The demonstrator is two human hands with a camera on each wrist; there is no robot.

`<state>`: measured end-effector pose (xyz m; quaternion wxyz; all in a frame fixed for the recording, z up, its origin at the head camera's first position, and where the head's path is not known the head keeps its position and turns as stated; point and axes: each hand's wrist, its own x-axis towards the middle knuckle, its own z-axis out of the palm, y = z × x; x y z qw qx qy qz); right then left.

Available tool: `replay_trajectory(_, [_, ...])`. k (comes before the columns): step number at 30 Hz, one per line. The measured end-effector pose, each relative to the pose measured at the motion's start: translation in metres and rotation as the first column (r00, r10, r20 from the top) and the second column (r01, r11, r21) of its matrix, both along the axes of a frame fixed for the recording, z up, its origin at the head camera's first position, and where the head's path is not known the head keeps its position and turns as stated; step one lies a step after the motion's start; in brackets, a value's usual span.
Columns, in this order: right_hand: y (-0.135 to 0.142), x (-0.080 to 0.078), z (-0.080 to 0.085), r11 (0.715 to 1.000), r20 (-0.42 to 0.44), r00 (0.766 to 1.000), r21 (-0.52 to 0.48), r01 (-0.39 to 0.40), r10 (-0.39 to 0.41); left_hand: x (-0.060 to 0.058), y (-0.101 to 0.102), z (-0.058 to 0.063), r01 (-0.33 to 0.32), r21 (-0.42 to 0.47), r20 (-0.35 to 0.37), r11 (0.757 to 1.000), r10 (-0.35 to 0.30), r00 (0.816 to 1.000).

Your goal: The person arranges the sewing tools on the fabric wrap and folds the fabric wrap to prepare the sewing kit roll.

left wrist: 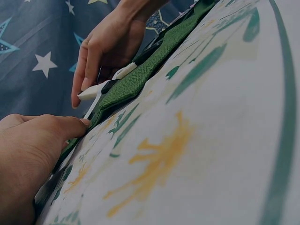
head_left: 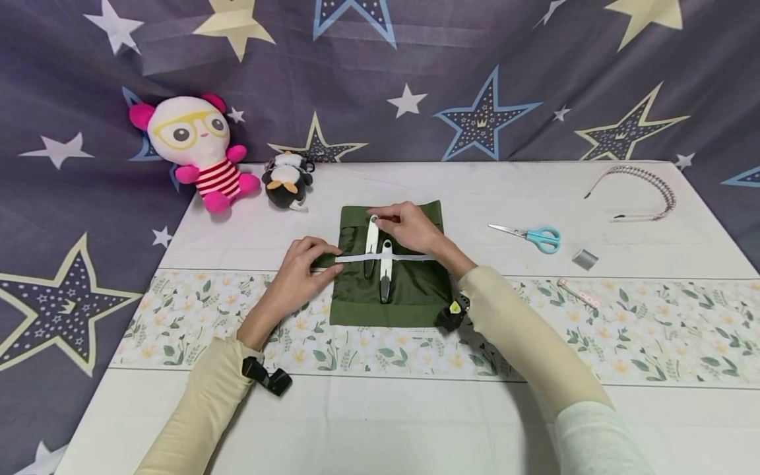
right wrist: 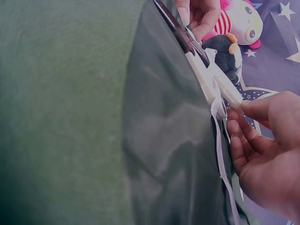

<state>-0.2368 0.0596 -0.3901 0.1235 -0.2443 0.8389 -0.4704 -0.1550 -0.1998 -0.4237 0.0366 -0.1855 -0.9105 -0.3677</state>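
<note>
Star-printed dark curtain [head_left: 356,72] hangs beyond a white table [head_left: 368,422] whose floral strip [head_left: 196,323] runs under the green cloth [head_left: 392,313]. Head view: a narrow white band [head_left: 412,258] crosses the cloth, and two white-and-black tools are tucked beneath it, the left tool [head_left: 372,232] set farther up the cloth than the right tool [head_left: 386,269]. Over the cloth's upper part, the right hand [head_left: 410,227] pinches the left tool's white end between thumb and forefinger. At the cloth's left edge, the left hand [head_left: 303,274] has thumb and forefinger slightly parted beside the band's end; whether it grips or just presses, I cannot tell. Left of the cloth, toward the curtain, sit a pink-and-white plush [head_left: 204,155] and a plush penguin [head_left: 287,181]. Right of it lie scissors [head_left: 527,233], a grey spool [head_left: 585,258], a headband [head_left: 653,179] and a pink strip [head_left: 578,293].

Left-wrist view: the left hand touches the cloth's edge.

Right-wrist view: fingertips meet the tool's white end beside the cloth's folds.
</note>
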Motion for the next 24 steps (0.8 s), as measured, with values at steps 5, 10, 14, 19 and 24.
replay_trajectory(5, [-0.0002, 0.002, 0.0, 0.999, -0.021, 1.0, 0.032, -0.019, 0.02, -0.0001, -0.0002, -0.0005, -0.001, 0.002, -0.001, 1.0, 0.001, 1.0])
replay_trajectory(10, [-0.0007, 0.004, -0.0002, 0.999, -0.026, 0.999, 0.044, -0.031, 0.032, -0.0004, -0.0006, -0.0013, -0.001, 0.001, -0.004, 1.0, 0.001, 1.0])
replay_trajectory(14, [-0.0016, 0.0054, -0.0004, 0.997, -0.026, 0.999, 0.063, -0.042, 0.044, -0.0005, -0.001, -0.002, 0.0, 0.0, -0.015, 1.0, 0.0, 1.0])
replay_trajectory(19, [-0.0023, 0.0071, -0.0002, 0.995, -0.034, 0.997, 0.081, -0.065, 0.068, 0.0, -0.0009, -0.0011, 0.003, -0.002, -0.016, 1.0, -0.003, 1.0])
replay_trajectory(24, [-0.0024, 0.0088, 0.0004, 0.992, -0.027, 0.996, 0.095, -0.079, 0.081, 0.0001, -0.0002, 0.0, 0.002, -0.001, -0.013, 1.0, -0.002, 1.0])
